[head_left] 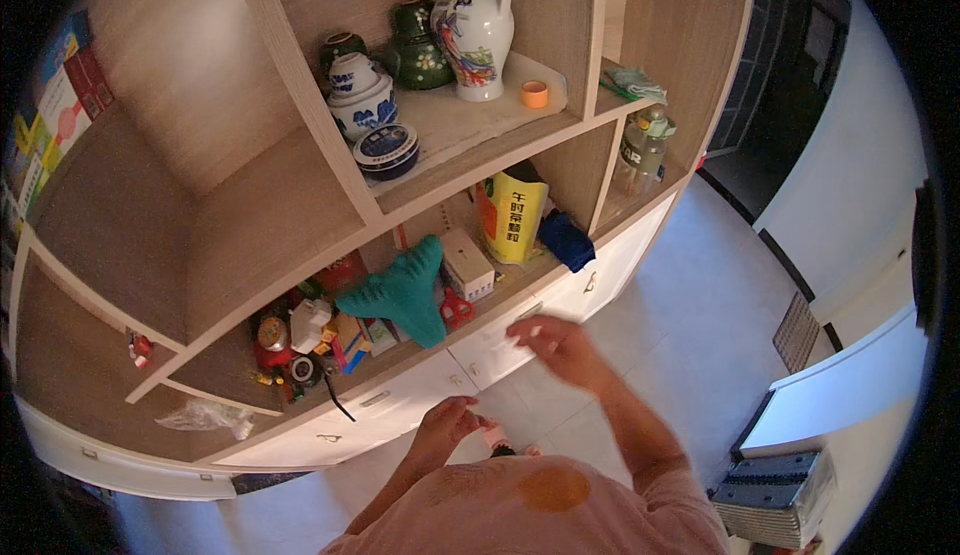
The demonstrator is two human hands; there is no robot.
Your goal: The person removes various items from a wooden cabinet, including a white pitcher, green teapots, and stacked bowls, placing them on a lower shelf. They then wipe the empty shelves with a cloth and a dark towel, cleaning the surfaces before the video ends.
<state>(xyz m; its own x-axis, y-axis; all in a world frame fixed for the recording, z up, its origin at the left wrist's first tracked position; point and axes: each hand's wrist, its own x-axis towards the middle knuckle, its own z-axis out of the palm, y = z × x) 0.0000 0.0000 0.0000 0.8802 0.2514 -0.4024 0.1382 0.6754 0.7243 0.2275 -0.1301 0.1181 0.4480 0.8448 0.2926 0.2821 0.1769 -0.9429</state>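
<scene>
My left hand [450, 425] is low in front of the cabinet's white drawers [385, 395], fingers loosely bent and apart, with nothing visible in it. Higher and to the right, my right hand [555, 348] hovers before the drawer fronts, slightly blurred; its fingers are loosely bent, and no object shows in them. Nearest to it on the low shelf are red-handled scissors [456, 309], a white box [467, 265] and a teal cloth item [405, 293]. Behind these, a yellow packet [512, 217] stands upright beside a dark blue cloth bundle [566, 241].
Small clutter, including a white adapter [309, 324] and a tape roll [302, 369], crowds the low shelf's left. Above stand a white painted ewer [478, 35], blue-and-white jars [360, 100] and an orange roll [534, 95]. A glass jar [640, 155] is at right; wrapped stacked panels [775, 495] are lower right.
</scene>
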